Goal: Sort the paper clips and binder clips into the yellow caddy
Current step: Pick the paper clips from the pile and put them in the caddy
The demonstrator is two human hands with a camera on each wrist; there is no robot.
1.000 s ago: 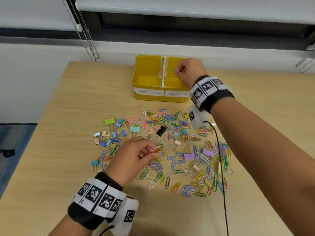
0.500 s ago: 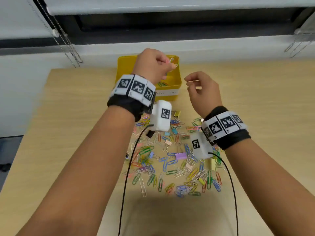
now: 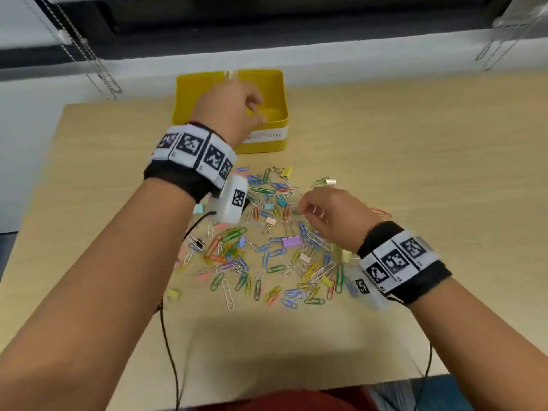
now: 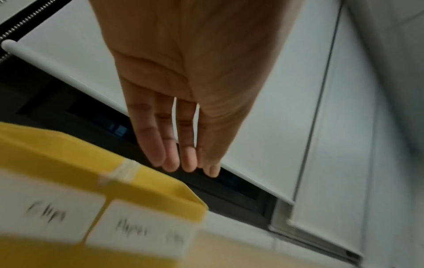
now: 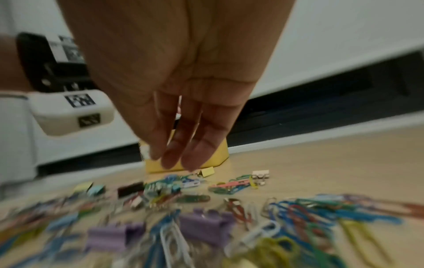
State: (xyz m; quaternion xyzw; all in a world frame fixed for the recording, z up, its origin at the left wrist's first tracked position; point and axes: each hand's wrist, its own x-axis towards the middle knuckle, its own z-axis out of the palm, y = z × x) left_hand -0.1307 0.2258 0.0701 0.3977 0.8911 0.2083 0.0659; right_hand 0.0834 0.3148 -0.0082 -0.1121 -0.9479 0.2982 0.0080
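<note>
My left hand has dropped its paper clip, fingers now loose over the caddy at twelve o'clock; my right hand, grip empty and slack, has come back to the pile.

- Light wood desk, far edge tight against a white sill.
- Dark window strip above it, white blind lowered.
- Bead chains dangle at the far left corner.
</note>
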